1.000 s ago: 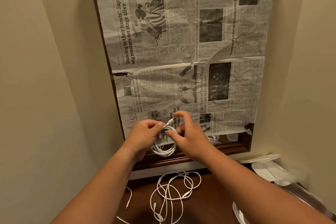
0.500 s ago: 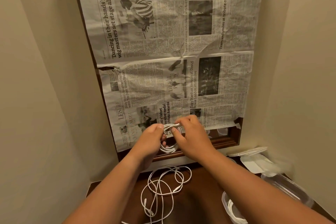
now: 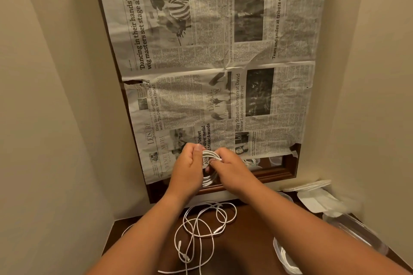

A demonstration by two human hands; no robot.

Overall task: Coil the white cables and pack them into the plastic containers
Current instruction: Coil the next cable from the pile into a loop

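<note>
A small coil of white cable (image 3: 209, 156) is held up in the air in front of the newspaper-covered frame. My left hand (image 3: 188, 169) grips its left side with the thumb on top. My right hand (image 3: 230, 168) pinches the coil's right side, fingertips at the cable's end plug. Below, on the dark wooden surface, loose white cables (image 3: 201, 232) lie tangled. A clear plastic container (image 3: 279, 252) at the lower right holds a coiled white cable (image 3: 289, 261), partly hidden by my right forearm.
Another clear container (image 3: 355, 230) and a stack of white lids (image 3: 312, 194) sit at the right by the wall. Newspaper (image 3: 219, 62) covers a wooden-framed mirror straight ahead. Beige walls close in on both sides.
The coil has tightened and both hands have closed in on it; the cable's end plug, which stuck up before, now lies against the coil. The view has tilted down.
</note>
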